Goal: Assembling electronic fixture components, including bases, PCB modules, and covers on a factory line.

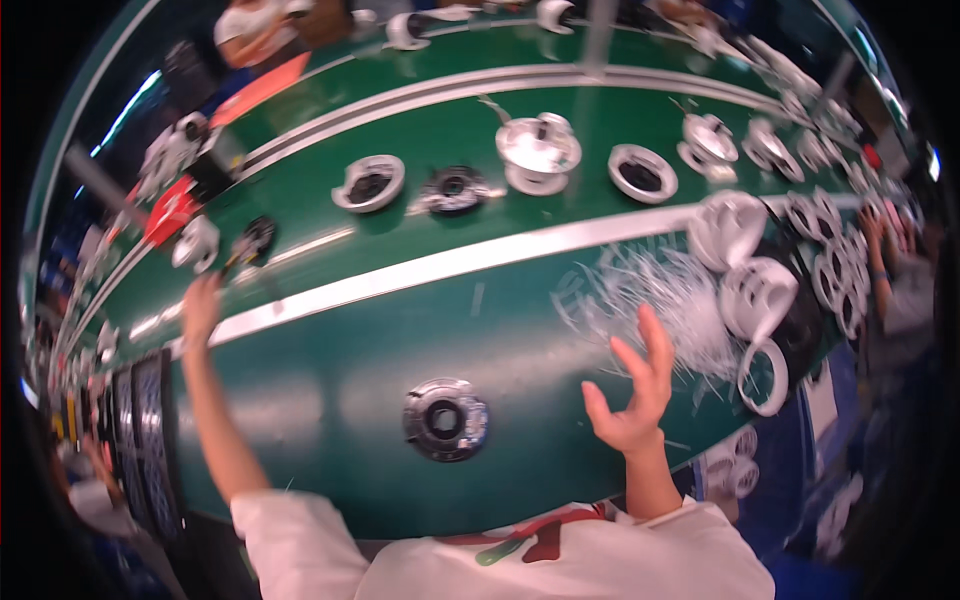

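Observation:
My left hand (pixel 203 308) reaches far over the white rail at the left. Its fingers are smeared by motion, and I cannot make out whether they touch anything. Just beyond them a small black round part (pixel 258 238) with a yellowish strip sits over the green conveyor, beside a white curved housing (pixel 197 243). My right hand (pixel 635 400) hovers above the bench with fingers spread and nothing in it. Close to it lies a loose heap of clear plastic ties (pixel 660 305). Between my arms a flat dark disc-shaped assembly (pixel 446 419) with a round central hole rests on the green bench.
White bowl-shaped housings (pixel 540 155) and a dark ring part (pixel 453 190) stand along the conveyor (pixel 300 215). White covers (pixel 757 295) and a white ring (pixel 764 377) crowd the bench's right. Black trays (pixel 145 440) are at left. Other people work at both sides and across.

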`<state>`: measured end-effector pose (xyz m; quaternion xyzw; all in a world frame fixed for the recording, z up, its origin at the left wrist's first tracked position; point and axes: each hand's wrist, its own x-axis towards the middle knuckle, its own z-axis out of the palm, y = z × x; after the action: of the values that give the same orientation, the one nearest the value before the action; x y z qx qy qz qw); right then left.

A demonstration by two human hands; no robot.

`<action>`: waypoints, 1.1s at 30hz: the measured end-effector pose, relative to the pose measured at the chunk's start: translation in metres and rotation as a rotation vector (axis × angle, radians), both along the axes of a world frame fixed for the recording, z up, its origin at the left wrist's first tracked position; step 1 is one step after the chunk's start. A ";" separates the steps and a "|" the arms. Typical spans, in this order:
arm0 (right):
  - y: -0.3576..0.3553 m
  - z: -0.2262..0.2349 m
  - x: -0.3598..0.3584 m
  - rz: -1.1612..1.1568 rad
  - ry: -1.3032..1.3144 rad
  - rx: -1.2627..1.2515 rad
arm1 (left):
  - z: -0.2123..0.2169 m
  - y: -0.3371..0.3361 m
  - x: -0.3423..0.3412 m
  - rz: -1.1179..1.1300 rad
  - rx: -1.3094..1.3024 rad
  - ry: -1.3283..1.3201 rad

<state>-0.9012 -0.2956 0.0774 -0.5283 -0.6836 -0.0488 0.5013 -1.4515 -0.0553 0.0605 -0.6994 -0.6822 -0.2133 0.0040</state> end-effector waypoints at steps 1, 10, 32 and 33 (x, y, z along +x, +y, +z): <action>-0.005 0.005 0.011 -0.092 0.009 0.030 | -0.008 -0.030 -0.022 0.079 -0.061 -0.142; -0.090 0.010 0.173 -1.031 -0.178 -0.170 | -0.024 -0.189 -0.045 0.614 -0.659 -0.547; -0.109 -0.036 0.188 -0.974 -0.128 -0.832 | -0.036 0.148 0.454 -0.478 -0.355 0.255; -0.113 -0.033 0.184 -0.947 -0.136 -0.744 | -0.037 0.147 0.455 -0.487 -0.339 0.229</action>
<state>-0.7173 -0.4084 0.0443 -0.9105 -0.3760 -0.0579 0.1620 -0.9962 0.0916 0.0232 -0.8523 -0.5157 -0.0111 -0.0873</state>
